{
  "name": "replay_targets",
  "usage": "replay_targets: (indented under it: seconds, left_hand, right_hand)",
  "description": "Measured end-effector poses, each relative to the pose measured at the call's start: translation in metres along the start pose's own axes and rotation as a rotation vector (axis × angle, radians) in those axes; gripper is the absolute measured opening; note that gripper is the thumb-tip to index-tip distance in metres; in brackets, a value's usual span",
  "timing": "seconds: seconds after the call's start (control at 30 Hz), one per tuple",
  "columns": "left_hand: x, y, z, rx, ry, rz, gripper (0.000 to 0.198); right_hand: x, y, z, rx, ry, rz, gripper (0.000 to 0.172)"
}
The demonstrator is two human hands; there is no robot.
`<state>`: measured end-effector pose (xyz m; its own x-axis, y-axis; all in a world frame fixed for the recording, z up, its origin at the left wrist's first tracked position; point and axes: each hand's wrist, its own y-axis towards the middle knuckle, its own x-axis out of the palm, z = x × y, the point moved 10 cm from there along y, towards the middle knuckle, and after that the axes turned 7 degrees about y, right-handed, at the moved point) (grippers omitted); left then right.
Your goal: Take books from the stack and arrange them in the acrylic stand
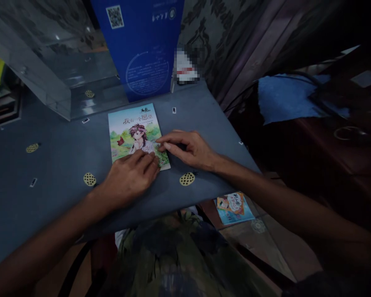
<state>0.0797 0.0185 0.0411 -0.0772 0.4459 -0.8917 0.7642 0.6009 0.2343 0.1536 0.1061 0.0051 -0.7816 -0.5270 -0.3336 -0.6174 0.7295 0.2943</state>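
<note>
A closed paperback book lies flat on the table, its cover showing a drawn figure with flowers in the hair, a red butterfly and Chinese lettering. Across the lower part of the cover rests my left hand, its fingers lying together on the book and hiding some of the picture. My right hand is at the book's right edge, fingers stretched out and thumb a little apart, the fingertips over the cover. Neither hand lifts the book.
The table has a grey-blue cover with pineapple prints. A tall blue box stands behind the book, beside a clear plastic holder. Books are stacked far left. Another booklet lies below the table's front edge. Blue cloth is at right.
</note>
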Motion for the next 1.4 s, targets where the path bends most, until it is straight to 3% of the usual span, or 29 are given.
replay_targets:
  seconds: [0.1,0.27,0.47,0.73,0.87,1.0,1.17,1.3,1.4]
  left_hand:
    - [-0.002,0.000,0.000,-0.001,0.000,0.030,0.025]
    - [-0.004,-0.005,0.005,0.002,0.025,0.075,0.020]
    - [0.002,-0.031,0.014,0.017,-0.057,0.061,0.027]
    - [-0.020,-0.093,-0.009,-0.107,-0.081,0.119,0.027]
    - [-0.022,-0.105,-0.022,-0.213,-0.185,0.158,0.025]
    - [-0.003,-0.096,-0.045,-0.321,-0.371,0.149,0.022]
    - [0.044,-0.072,-0.097,-0.467,-0.350,0.073,0.033]
    - [0.082,-0.060,-0.135,-0.644,-0.290,-0.029,0.041]
    - [0.093,-0.057,-0.142,-0.709,-0.292,-0.043,0.042]
  right_hand:
    - [-0.001,-0.008,-0.003,-0.030,-0.037,0.015,0.026]
    - [0.006,-0.025,-0.030,-0.217,-0.229,-0.013,0.025]
    - [0.029,-0.049,-0.063,-0.439,-0.478,-0.092,0.027]
    - [0.030,-0.054,-0.063,-0.478,-0.496,-0.083,0.029]
    - [0.031,-0.052,-0.062,-0.450,-0.495,-0.102,0.025]
    - [0.043,-0.029,-0.048,-0.322,-0.519,-0.189,0.028]
    - [0.060,0.038,-0.007,-0.049,-0.632,-0.274,0.050]
    - [0.041,0.086,0.026,0.162,-0.744,-0.170,0.060]
    - [0.023,0.094,0.038,0.214,-0.783,-0.085,0.063]
